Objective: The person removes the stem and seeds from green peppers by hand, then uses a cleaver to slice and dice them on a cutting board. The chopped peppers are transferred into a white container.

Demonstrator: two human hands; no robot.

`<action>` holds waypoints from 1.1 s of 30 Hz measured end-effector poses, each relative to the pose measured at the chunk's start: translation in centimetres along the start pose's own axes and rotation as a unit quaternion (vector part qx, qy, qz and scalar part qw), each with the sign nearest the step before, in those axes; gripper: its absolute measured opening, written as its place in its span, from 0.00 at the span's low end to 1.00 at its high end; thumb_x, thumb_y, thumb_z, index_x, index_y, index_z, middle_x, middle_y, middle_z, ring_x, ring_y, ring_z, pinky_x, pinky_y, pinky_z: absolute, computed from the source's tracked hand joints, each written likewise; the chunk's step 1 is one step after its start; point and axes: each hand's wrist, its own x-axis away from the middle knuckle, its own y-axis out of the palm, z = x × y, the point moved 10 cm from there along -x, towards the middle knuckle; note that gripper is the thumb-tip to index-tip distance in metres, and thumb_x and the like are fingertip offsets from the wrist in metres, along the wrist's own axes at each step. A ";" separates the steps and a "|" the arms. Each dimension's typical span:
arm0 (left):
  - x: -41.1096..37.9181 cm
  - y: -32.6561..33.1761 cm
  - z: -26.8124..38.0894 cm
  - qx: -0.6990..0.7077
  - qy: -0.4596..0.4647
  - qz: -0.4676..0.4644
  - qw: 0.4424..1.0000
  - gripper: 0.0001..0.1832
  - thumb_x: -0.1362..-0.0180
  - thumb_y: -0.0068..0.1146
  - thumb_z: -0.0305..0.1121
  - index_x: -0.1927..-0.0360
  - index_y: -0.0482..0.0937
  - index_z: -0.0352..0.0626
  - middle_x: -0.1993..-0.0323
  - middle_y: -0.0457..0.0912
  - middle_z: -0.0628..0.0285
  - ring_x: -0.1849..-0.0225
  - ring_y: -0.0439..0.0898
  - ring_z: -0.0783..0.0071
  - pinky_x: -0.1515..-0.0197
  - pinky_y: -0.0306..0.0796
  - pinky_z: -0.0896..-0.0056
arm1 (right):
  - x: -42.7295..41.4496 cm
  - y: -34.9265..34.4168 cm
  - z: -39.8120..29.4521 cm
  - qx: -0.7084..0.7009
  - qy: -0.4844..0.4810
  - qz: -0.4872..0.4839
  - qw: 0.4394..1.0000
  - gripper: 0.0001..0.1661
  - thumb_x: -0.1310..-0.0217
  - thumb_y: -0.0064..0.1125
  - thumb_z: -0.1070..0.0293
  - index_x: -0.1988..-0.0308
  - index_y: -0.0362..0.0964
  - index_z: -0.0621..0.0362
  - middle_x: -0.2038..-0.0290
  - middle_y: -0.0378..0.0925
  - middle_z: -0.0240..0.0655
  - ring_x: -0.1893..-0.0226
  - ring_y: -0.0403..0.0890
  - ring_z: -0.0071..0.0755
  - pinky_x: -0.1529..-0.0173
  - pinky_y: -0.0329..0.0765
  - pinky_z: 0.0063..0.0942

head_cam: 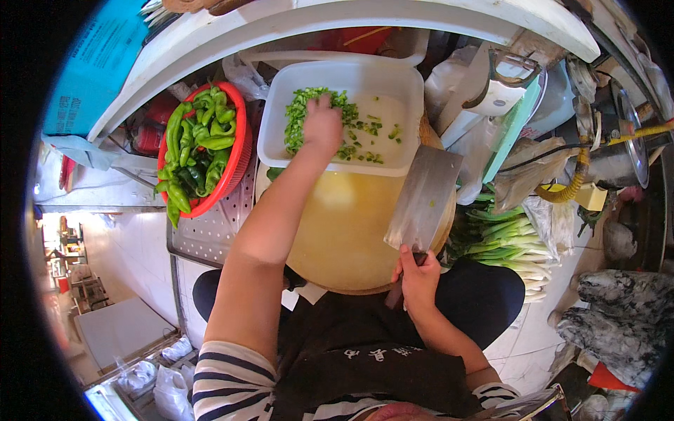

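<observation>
My left hand (322,123) reaches into a white plastic tub (337,167), its fingers on a heap of chopped green peppers (299,118). Whether the fingers hold any pieces is hard to tell, as they are blurred. Loose green pieces lie scattered over the right part of the tub's floor. My right hand (418,276) grips the dark handle of a cleaver (427,192), whose broad blade points away from me above the right side of a round chopping board (342,237). The tub stands at the board's far edge.
A red plastic basket (243,142) of whole green peppers (208,129) stands at the left on a perforated metal tray (210,239). Bundled green onions (505,244) lie at the right, below plastic bags and a yellow hose (582,163). A white curved ledge (326,18) runs across the far side.
</observation>
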 end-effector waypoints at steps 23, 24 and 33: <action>-0.5 1.8 6.4 0.346 -0.036 -0.049 0.936 0.08 0.54 0.64 0.31 0.70 0.81 0.38 0.69 0.79 0.50 0.64 0.79 0.51 0.60 0.74 0.57 | 0.1 0.5 -0.6 0.025 -0.034 -0.019 0.999 0.09 0.36 0.56 0.69 0.68 0.65 0.60 0.84 0.68 0.30 0.88 0.68 0.24 0.82 0.66 0.23; 0.7 -2.2 4.4 0.401 -0.052 0.032 0.914 0.08 0.54 0.64 0.31 0.70 0.81 0.39 0.69 0.79 0.51 0.65 0.78 0.51 0.61 0.73 0.57 | 0.2 0.5 -0.6 0.033 -0.041 -0.021 0.998 0.09 0.36 0.56 0.69 0.68 0.65 0.60 0.84 0.68 0.29 0.88 0.68 0.23 0.82 0.66 0.23; 20.1 -2.3 2.2 0.348 -0.158 -0.025 0.924 0.11 0.55 0.68 0.29 0.68 0.81 0.35 0.71 0.78 0.54 0.74 0.79 0.58 0.69 0.73 0.64 | 1.4 1.3 -1.3 0.348 -0.204 -0.075 0.912 0.13 0.40 0.61 0.64 0.66 0.70 0.63 0.84 0.71 0.36 0.85 0.73 0.35 0.78 0.71 0.31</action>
